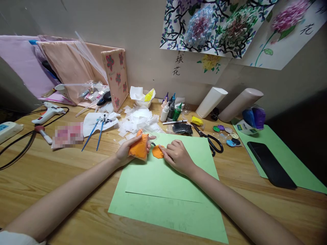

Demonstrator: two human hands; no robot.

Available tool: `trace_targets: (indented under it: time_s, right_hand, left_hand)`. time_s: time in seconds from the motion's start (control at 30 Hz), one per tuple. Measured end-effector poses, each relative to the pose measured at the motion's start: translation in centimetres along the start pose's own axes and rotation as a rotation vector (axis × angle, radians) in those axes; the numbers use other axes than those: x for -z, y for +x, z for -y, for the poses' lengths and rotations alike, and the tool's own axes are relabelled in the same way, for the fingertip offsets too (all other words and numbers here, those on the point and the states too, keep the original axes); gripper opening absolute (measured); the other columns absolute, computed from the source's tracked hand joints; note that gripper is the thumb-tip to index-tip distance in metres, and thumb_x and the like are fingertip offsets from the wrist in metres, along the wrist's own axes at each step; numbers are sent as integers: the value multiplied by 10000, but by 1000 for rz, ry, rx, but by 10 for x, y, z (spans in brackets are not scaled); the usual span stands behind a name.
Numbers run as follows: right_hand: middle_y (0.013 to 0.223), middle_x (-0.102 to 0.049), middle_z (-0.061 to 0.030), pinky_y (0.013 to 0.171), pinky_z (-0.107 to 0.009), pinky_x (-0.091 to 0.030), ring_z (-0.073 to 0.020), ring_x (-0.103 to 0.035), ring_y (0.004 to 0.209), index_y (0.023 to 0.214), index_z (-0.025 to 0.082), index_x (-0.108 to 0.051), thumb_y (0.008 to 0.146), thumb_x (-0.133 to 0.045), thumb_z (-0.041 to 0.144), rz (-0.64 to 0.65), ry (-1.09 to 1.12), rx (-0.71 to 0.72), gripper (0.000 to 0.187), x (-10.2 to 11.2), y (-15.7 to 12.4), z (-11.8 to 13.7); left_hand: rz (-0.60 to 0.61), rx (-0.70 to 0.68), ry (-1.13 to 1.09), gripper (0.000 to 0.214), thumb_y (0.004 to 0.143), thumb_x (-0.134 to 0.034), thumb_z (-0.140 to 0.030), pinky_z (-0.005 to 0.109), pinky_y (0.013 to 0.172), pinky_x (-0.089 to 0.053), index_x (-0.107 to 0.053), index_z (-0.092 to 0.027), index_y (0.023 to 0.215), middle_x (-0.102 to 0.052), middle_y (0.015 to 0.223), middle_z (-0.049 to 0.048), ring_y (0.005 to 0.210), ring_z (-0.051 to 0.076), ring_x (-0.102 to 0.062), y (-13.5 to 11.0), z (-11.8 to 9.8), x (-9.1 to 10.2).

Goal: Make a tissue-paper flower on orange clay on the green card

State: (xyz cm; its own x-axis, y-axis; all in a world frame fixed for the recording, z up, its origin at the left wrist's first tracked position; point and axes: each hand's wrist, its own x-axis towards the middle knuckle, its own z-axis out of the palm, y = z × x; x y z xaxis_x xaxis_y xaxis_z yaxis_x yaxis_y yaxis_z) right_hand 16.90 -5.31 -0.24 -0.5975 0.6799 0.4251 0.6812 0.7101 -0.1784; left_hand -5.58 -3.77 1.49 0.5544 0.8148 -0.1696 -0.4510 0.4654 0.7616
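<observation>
My left hand [125,149] is wrapped round a clear bag of orange modelling clay [139,148], held just above the left part of the green paper [166,217]. Beside it, a flat, uneven orange clay disc [157,152] is at the fingertips of my right hand [178,156]. The thumb and index finger touch the disc's right edge, while the other fingers curl in. A small dark curved strip shows at the disc's upper left edge; I cannot tell what it is. Two green sheets overlap under my hands.
Black-handled scissors [214,144] lie at the paper's upper right edge. Behind are paint bottles [176,112], torn white paper [140,119] and yellow clay [196,120]. Two blue brushes [100,136] and a glue gun [47,113] lie left. A black phone [270,165] rests right.
</observation>
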Motion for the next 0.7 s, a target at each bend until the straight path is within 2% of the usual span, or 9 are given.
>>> trace_targets:
  time_s: [0.57,0.7]
  right_hand:
    - [644,-552,-37,772,-336,-326,-178,-407,687,1020,132,-682,938,-407,202,8,22,-3,296,0,-1,0]
    - [691,-561,-43,756,-337,-338,-184,-433,709,1052,152,-659,943,-397,210,-21,108,-67,290,3,-2,-1]
  left_hand:
    - [-16,9,-7,408,832,-538,-377,260,660,-429,-607,-68,1089,-608,773,94,694,167,-562,0,-1,-1]
    - [-5,3,-6,407,838,-528,-376,256,652,-432,-607,-68,1091,-605,774,100,694,171,-563,0,-1,-1]
